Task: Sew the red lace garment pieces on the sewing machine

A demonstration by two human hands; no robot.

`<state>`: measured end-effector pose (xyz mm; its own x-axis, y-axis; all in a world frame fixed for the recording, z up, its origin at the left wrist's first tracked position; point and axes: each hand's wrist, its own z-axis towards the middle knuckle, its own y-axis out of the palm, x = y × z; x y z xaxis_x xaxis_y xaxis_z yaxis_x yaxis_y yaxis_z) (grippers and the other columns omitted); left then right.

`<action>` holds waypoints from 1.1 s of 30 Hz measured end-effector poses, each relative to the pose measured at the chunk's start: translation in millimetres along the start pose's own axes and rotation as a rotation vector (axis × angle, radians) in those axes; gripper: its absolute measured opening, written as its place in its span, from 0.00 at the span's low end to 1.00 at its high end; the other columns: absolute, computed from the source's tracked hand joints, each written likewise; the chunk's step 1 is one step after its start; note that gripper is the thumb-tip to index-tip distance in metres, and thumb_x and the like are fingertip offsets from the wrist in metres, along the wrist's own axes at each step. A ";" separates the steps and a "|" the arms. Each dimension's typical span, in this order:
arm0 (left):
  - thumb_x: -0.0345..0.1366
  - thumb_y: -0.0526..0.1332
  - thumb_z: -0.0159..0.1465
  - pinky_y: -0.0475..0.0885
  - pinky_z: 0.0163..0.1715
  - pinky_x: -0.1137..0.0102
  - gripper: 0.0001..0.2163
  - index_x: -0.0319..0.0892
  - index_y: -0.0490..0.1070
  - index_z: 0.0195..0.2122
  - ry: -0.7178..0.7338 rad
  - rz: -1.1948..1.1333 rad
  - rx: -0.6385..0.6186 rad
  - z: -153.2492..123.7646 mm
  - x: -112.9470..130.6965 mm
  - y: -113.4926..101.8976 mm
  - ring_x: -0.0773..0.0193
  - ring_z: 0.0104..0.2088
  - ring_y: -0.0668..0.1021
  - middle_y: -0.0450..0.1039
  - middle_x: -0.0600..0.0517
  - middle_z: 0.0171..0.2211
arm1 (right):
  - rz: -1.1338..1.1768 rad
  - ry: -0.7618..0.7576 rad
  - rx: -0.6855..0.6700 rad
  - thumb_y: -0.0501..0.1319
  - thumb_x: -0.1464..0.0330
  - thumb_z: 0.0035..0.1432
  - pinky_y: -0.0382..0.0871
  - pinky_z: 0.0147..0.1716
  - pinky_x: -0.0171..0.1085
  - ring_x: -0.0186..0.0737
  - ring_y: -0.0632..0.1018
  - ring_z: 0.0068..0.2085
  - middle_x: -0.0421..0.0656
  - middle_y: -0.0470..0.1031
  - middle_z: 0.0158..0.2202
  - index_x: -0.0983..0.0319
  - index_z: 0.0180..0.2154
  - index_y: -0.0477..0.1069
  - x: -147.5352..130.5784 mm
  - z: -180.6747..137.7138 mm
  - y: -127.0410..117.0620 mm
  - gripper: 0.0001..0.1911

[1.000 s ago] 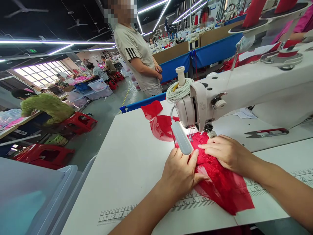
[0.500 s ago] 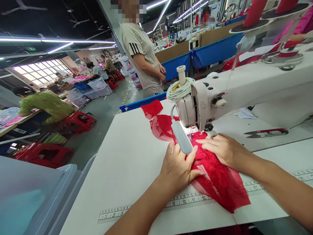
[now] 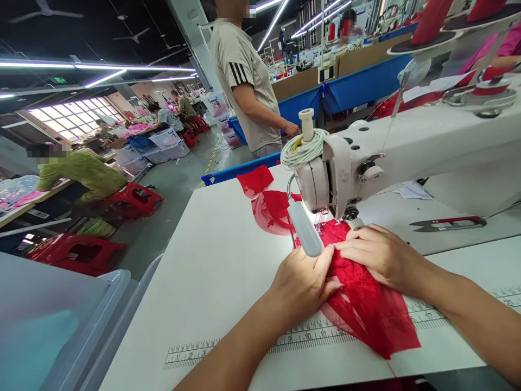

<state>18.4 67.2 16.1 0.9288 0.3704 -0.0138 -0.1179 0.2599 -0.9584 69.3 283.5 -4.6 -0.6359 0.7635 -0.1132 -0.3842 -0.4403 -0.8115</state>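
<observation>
Red lace fabric [image 3: 358,290] with sheer edges lies under the sewing machine's [image 3: 321,184] needle area and spreads toward the table's front edge. My left hand [image 3: 303,277] grips its left side, thumb on top, with some fingers hidden behind the lamp. On the right side of the cloth, my right hand [image 3: 372,252] pinches it with fingers drawn together, their tips close to my left forefinger. A small grey lamp [image 3: 307,231] hangs in front of the needle and partly covers it. Behind the lamp lie more red sheer pieces [image 3: 271,212].
Thread snips [image 3: 448,223] rest on the machine bed at right. A printed ruler [image 3: 191,354] runs along the white table [image 3: 215,266]. Plastic bins [image 3: 97,326] stand at left. A person in a grey shirt [image 3: 248,81] stands beyond the table; red thread cones [image 3: 431,21] are above.
My right hand's fingers have drawn in and my left hand has shifted slightly toward me, bringing their fingertips closer together. The standing person has moved an arm toward the machine.
</observation>
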 end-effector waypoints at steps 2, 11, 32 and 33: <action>0.51 0.42 0.71 0.71 0.29 0.63 0.28 0.31 0.66 0.53 0.002 0.014 0.009 -1.1 2.0 0.6 0.57 0.30 0.73 0.71 0.44 0.34 | 0.008 -0.006 -0.003 0.47 0.86 0.55 0.68 0.39 0.42 0.43 0.73 0.41 0.45 0.79 0.40 0.63 0.41 0.74 -0.2 -0.2 0.0 0.23; 0.58 0.41 0.68 0.69 0.31 0.63 0.33 0.33 0.71 0.48 -0.028 0.094 0.005 -4.6 7.3 4.4 0.53 0.35 0.75 0.73 0.39 0.38 | 0.037 0.015 -0.008 0.46 0.84 0.58 0.69 0.38 0.43 0.43 0.73 0.41 0.46 0.79 0.40 0.62 0.40 0.74 0.6 -2.1 2.6 0.21; 0.61 0.40 0.66 0.68 0.39 0.59 0.37 0.34 0.69 0.56 -0.032 0.149 0.103 -6.1 -4.3 13.1 0.49 0.41 0.74 0.73 0.38 0.42 | -0.013 0.058 0.002 0.48 0.77 0.63 0.69 0.38 0.43 0.43 0.75 0.40 0.46 0.80 0.45 0.62 0.41 0.74 8.3 0.7 9.2 0.17; 0.62 0.40 0.66 0.67 0.40 0.59 0.37 0.35 0.69 0.56 -0.035 0.147 0.109 -6.1 -4.6 12.9 0.49 0.41 0.74 0.73 0.37 0.43 | -0.008 0.068 -0.004 0.48 0.77 0.63 0.70 0.39 0.43 0.44 0.75 0.41 0.46 0.79 0.46 0.62 0.42 0.74 8.8 0.1 10.1 0.17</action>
<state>14.7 63.4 2.0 0.8860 0.4422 -0.1393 -0.2904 0.2952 -0.9102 59.7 285.7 -13.7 -0.5856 0.7975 -0.1450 -0.3866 -0.4320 -0.8148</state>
